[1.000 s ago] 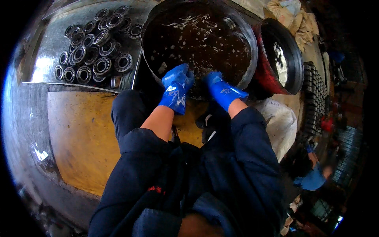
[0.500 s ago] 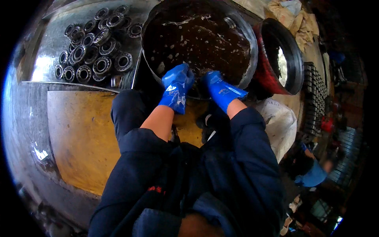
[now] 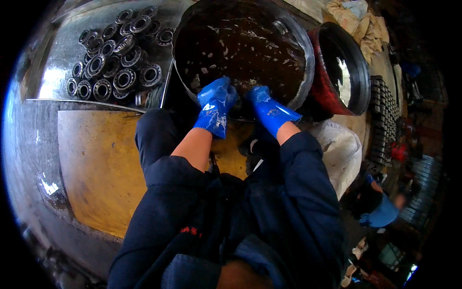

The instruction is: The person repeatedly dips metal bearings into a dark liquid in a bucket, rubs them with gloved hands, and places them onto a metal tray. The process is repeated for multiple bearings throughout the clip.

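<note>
A large round metal tub (image 3: 309, 58) of dark brown liquid (image 3: 240, 45), flecked with pale foam, stands in front of me. My left hand (image 3: 216, 102), in a wet blue rubber glove, is at the tub's near edge with its fingers curled closed. Beside it, a short gap apart, my right hand (image 3: 269, 107) wears a matching glove and is also closed, over the near side of the liquid. Whatever either hand grips is hidden by the gloves and the dark liquid. A pile of greasy roller bearings (image 3: 124, 79) lies on a metal tray (image 3: 54, 77) to the left.
A red drum (image 3: 323, 91) with a black rim stands against the tub's right side. Further right are stacked metal parts (image 3: 382, 120) and a white sack (image 3: 339, 154). A yellow-brown board (image 3: 101, 164) lies at left. Another person (image 3: 380, 212) is at the lower right.
The foam flecks on the liquid have drifted and spread into a different pattern. Both hands stay in nearly the same place, closed. The bearings have not moved.
</note>
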### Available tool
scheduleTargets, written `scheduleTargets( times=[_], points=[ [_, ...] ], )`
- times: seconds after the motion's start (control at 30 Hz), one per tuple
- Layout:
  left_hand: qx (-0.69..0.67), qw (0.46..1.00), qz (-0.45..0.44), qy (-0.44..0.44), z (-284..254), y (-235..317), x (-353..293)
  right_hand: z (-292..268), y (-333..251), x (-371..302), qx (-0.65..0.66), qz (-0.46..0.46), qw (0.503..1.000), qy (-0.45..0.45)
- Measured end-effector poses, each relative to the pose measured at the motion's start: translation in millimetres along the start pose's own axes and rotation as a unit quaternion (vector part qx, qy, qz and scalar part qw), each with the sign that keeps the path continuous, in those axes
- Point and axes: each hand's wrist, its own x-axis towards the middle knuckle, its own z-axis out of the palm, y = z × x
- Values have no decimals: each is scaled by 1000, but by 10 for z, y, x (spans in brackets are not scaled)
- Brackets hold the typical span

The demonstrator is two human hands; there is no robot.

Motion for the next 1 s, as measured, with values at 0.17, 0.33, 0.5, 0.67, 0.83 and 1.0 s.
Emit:
scheduleTargets(
  times=[0.17,0.33,0.5,0.67,0.83,1.0],
  points=[
    [-13,999,16,41,18,-80,-18,211,144,-181,253,64,960,104],
    [-18,1000,1,25,-2,-129,-21,391,54,-14,356,22,925,129],
    [-16,1000,21,10,33,55,0,143,106,203,13,-10,1000,19],
    [-17,999,16,22,-36,-54,-33,444,152,-17,242,38,964,106],
    [-23,998,30,43,76,-66,-2,665,224,152,351,16,918,183],
    [-20,999,31,35,92,53,17,296,156,303,130,30,987,84]
  ],
)
